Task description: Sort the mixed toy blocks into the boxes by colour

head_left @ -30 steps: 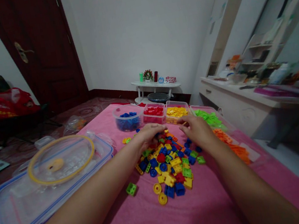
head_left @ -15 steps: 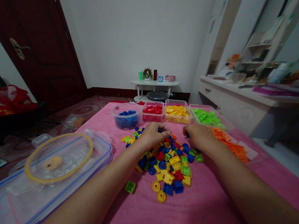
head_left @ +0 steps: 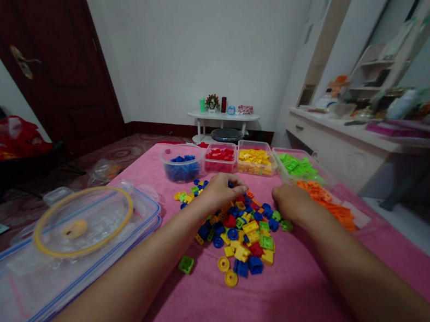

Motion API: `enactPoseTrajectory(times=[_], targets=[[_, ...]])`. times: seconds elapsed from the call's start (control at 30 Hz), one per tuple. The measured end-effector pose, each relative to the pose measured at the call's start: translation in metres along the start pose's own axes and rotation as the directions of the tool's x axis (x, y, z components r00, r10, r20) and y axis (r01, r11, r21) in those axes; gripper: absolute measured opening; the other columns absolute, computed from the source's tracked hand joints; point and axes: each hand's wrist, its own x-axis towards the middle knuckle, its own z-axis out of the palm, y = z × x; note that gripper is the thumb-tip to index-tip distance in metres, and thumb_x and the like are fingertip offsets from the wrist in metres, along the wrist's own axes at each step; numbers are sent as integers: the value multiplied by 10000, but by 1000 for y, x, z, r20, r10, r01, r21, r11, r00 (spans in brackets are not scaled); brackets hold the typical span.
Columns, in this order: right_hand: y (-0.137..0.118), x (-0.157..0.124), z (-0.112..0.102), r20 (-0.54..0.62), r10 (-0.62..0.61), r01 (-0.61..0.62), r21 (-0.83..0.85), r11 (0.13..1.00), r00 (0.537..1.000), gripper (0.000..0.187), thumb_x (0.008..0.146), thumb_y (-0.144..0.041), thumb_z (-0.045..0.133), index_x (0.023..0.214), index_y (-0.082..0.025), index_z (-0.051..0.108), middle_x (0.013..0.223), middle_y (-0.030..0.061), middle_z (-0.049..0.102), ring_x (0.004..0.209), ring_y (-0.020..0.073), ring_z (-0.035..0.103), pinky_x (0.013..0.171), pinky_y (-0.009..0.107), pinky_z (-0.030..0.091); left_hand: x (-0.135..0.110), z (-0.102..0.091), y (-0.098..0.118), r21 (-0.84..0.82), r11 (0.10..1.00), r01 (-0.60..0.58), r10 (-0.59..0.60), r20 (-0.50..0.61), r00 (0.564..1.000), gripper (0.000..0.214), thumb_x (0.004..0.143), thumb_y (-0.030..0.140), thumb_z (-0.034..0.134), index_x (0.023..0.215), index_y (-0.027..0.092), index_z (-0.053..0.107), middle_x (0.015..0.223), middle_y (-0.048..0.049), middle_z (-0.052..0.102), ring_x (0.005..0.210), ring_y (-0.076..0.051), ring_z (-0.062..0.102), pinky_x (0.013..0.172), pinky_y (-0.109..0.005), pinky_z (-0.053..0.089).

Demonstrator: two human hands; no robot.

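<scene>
A pile of small plastic blocks (head_left: 243, 236) in blue, yellow, red, green and orange lies on a pink cloth (head_left: 234, 318). My left hand (head_left: 220, 192) rests on the far left part of the pile with fingers curled down onto the pieces. My right hand (head_left: 291, 200) sits at the pile's right edge, fingers bent under and hidden. Behind the pile stand a round tub of blue blocks (head_left: 182, 164), a box of red blocks (head_left: 220, 158), a box of yellow blocks (head_left: 255, 159) and a box of green blocks (head_left: 296, 164). Orange blocks (head_left: 329, 205) lie to the right.
A clear lid with blue trim (head_left: 56, 266) carries a round yellow-rimmed lid (head_left: 82, 220) at the left. A stray green block (head_left: 186, 264) lies near my left forearm. A dark door (head_left: 58, 72), a small white table (head_left: 224, 120) and a cluttered dresser (head_left: 359, 130) surround the table.
My right hand has pulled back from the far side of the pile toward its right edge. My left hand stays on the pile. The camera has tilted slightly.
</scene>
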Motion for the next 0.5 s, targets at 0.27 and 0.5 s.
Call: enactPoseTrajectory(times=[0.27, 0.5], targets=[[-7, -12, -36, -345, -85, 199, 311, 929, 935, 267, 695, -153, 610, 945, -183, 697, 889, 85, 699, 777, 192, 633, 649, 259, 434, -10, 5, 22, -560, 772, 299, -285, 116, 952, 442, 761, 548, 552, 908, 134, 601, 707, -17, 603, 523, -69, 525, 435, -155, 356], [-25, -20, -44, -685, -66, 543, 512, 665, 726, 260, 746, -217, 601, 989, -183, 687, 873, 48, 704, 631, 132, 610, 608, 251, 460, -7, 0, 19, -729, 549, 409, -310, 277, 909, 357, 728, 423, 651, 911, 120, 614, 715, -48, 601, 518, -65, 524, 345, -113, 258]])
